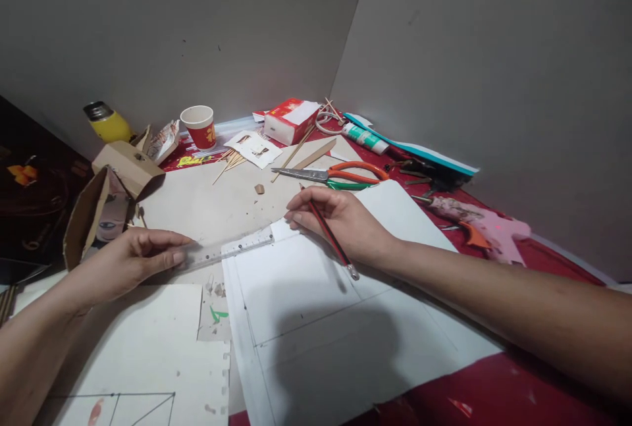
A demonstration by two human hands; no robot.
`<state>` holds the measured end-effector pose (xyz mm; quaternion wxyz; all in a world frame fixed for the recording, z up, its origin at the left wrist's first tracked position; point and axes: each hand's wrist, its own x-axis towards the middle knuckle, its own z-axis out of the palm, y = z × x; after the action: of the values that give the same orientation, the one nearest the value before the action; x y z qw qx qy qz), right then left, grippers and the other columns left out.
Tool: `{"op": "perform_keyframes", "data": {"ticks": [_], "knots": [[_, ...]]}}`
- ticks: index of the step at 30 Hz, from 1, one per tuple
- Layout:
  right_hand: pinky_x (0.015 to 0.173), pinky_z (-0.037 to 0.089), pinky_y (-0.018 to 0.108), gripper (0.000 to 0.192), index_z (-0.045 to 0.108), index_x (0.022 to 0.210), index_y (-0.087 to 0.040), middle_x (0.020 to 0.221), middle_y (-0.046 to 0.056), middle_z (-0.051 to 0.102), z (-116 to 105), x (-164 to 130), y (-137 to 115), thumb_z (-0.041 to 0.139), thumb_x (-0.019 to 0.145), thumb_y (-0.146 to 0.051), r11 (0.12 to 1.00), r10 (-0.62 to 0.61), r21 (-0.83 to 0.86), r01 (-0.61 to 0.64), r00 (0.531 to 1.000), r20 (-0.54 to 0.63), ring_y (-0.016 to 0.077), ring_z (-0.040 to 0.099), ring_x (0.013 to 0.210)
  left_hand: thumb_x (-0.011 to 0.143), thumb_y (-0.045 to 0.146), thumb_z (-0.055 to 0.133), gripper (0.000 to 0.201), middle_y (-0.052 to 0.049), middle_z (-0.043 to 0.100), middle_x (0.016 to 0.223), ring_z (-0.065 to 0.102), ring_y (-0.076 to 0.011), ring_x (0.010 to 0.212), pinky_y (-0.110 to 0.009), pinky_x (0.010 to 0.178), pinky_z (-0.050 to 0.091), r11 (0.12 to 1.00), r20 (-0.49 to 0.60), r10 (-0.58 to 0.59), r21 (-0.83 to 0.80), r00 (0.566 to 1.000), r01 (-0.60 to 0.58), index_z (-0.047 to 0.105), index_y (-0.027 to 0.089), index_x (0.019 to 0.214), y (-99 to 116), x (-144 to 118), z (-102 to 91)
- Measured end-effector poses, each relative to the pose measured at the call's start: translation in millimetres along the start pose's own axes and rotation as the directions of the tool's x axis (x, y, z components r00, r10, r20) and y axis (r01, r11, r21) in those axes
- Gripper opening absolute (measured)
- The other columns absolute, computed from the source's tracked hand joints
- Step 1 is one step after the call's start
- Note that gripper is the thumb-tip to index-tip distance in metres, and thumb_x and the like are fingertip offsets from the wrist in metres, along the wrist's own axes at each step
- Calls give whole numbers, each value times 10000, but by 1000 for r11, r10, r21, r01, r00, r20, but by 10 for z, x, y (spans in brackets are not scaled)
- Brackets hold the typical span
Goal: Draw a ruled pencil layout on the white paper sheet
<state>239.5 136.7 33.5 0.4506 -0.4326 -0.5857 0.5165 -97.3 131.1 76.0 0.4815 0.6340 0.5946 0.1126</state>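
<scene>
My left hand (143,258) pinches one end of a clear plastic ruler (232,248), whose other end lies over the top edge of a white paper sheet (306,301). Pencil lines and dots are drawn on that sheet. In my right hand (340,218) is a red and black pencil (330,235), its tip pointing up and away, its back end toward me. The fingertips of this hand are close to the paper's upper edge, near the ruler's far end. A second sheet with drawn lines (143,340) lies below my left hand.
Orange and green-handled scissors (330,176) lie beyond my right hand. A pink glue gun (494,228) rests at the right. Toward the back are a red paper cup (198,128), a red and white tissue pack (291,121) and wooden sticks (232,161). Cut cardboard (129,166) stands at the left.
</scene>
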Motion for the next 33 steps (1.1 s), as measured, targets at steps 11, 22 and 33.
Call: {"op": "perform_keyframes", "data": {"ticks": [11,22,33], "knots": [[754,491,301,40,676,869,-202,831,21,695,25,-78,40,657,848,-231,983,-115,-139,121,992,50,163,624,787,840,427,717,279,36,798,916,665,-156,791,-207,695,525,997,-57,4,72,998,0,809,268,1049,126,-81,56],[695,475,267,142,694,909,-197,843,7,709,-7,-101,41,560,891,-154,913,-199,-326,244,966,166,130,610,738,823,477,711,322,24,805,963,709,-204,883,-241,754,551,982,-80,9,187,997,6,812,284,1060,128,-59,44],[790,492,296,216,704,984,-204,904,33,715,-37,-88,106,504,945,-132,836,-291,-393,384,916,276,154,647,874,836,491,699,325,21,807,1010,714,-222,943,-277,820,555,972,-77,26,234,997,-7,806,312,1085,50,-50,19]]}}
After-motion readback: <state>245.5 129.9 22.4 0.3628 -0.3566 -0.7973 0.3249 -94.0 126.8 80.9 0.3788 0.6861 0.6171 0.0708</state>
